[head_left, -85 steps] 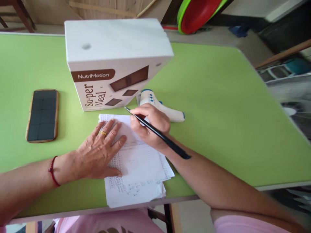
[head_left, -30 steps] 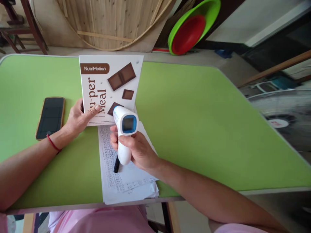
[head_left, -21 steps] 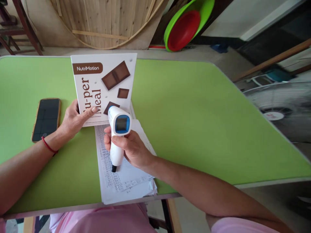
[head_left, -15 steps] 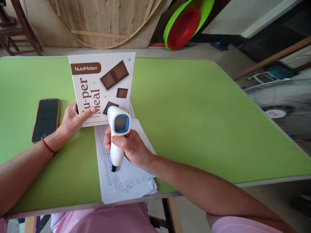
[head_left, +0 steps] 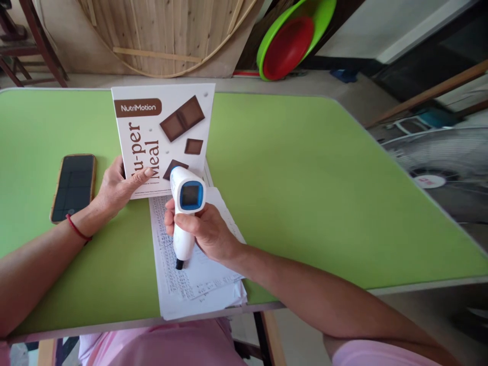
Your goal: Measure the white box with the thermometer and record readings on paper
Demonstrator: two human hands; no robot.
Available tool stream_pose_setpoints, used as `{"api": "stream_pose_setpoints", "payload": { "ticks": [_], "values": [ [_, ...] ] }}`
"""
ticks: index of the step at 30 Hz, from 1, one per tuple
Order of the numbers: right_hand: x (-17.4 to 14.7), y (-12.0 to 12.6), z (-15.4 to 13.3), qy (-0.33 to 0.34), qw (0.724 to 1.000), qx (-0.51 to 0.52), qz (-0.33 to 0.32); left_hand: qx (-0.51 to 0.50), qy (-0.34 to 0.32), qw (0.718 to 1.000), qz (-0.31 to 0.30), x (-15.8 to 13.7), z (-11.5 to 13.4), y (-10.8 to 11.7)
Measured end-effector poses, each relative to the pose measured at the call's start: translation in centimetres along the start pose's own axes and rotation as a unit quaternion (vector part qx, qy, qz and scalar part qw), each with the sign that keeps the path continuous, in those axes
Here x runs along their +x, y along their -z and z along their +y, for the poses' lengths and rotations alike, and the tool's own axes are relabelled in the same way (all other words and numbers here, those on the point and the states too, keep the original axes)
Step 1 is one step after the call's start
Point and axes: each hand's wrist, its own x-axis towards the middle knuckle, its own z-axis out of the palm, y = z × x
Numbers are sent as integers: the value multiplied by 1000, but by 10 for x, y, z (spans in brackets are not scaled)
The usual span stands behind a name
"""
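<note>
A white meal box (head_left: 177, 152) with "NutriMotion" lettering and chocolate pieces printed on it stands tilted up in my left hand (head_left: 124, 180). My left thumb presses on its printed front, while the fingers go behind it, out of sight. In my right hand (head_left: 206, 229) is a white infrared thermometer (head_left: 184, 244) with a blue-framed, dark screen facing me. My right fingers wrap round its handle, and its front end points at the lower part of the box. Under both lie handwritten papers (head_left: 206, 295).
A phone (head_left: 74, 188) in a tan case lies left of my left hand on the green table (head_left: 305, 193). Beyond the far edge are a round wooden tabletop (head_left: 163, 35) and green and red basins (head_left: 287, 48). A fan (head_left: 430, 168) stands at the right.
The box has shifted very slightly to the right in view. Both hands keep their holds, and the thermometer stays pointed at the box.
</note>
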Motion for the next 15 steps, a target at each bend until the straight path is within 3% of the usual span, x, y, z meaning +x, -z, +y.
{"api": "stream_pose_setpoints", "payload": {
  "ticks": [7, 15],
  "values": [
    [0, 1, -1, -4, 1000, 6, 3, -18, 2, 1000, 0, 2, -1, 0],
    [0, -1, -4, -22, 999, -5, 26, 41, -11, 999, 4, 1, 1, 3]
  ]
}}
